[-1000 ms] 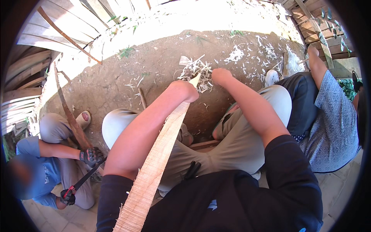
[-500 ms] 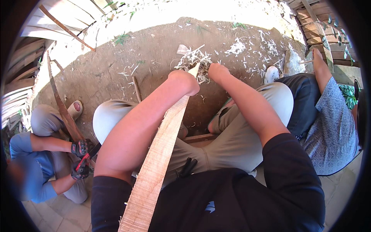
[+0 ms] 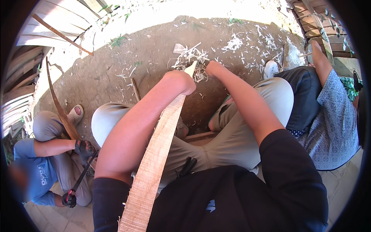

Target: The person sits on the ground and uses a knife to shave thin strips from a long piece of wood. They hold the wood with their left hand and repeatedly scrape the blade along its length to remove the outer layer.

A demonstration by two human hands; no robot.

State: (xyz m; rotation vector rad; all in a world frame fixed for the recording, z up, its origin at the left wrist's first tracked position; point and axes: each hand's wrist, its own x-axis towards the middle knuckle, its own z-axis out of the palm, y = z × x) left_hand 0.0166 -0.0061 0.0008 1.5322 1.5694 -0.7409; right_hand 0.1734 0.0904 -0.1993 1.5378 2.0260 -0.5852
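A long, pale wooden board (image 3: 152, 162) with rough, splintery edges slants from my left side up between my knees, narrowing to a pointed, whittled tip. My left hand (image 3: 181, 82) is closed around it just below that tip. Close to the right of the tip is my right hand (image 3: 213, 69), bent into a fist; whatever it grips is hidden behind it. Thin curled wood shavings (image 3: 188, 58) lie heaped on the ground around the tip.
At left, a gloved co-worker (image 3: 46, 176) handles a long dark blade with a red handle (image 3: 71, 192) beside a brown plank (image 3: 58, 100). At right sits another person in patterned cloth (image 3: 336, 123). More shavings (image 3: 234, 43) and a thin stick (image 3: 135, 89) lie on the dirt.
The co-worker's gloved hands have moved apart, one drawing the red handle down and back. My hands and the board have shifted slightly, still in the same hold.
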